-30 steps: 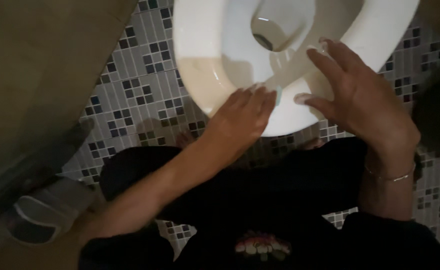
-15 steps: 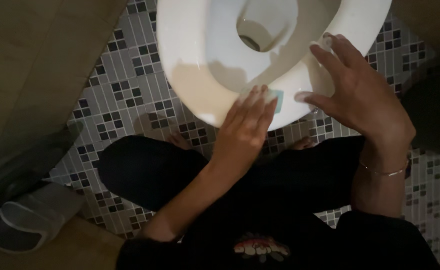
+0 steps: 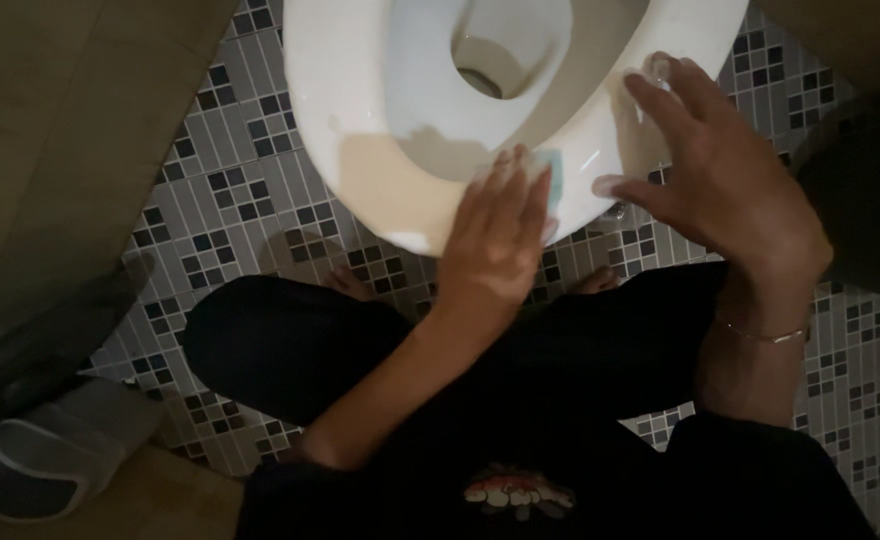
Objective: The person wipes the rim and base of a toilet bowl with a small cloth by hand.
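A person's left hand lies flat, palm down and fingers together, on the front rim of a white toilet seat, pressing a small pale blue-green pad whose edge peeks out just beyond the fingertips; the hand is not curled around it, only laid over it. The right hand sits just to the right, fingers spread wide and unclenched, its fingertips touching the right curve of the same seat and its thumb pointing toward the left hand; it grasps nothing, and a thin bracelet circles its wrist. Beyond both hands, the seat rings the toilet bowl, a white basin that holds a little water around the dark drain opening at its bottom; nothing else can be made out inside it. Below the hands and wrists are the person's knees in dark trousers, and a dark top with a small pale printed patch at the bottom of the view. Under and around everything is a floor of small grey tiles with clusters of dark squares. Far to the left of the left hand, a grey slip-on sandal rests near a plain beige wall. The lighting is dim.
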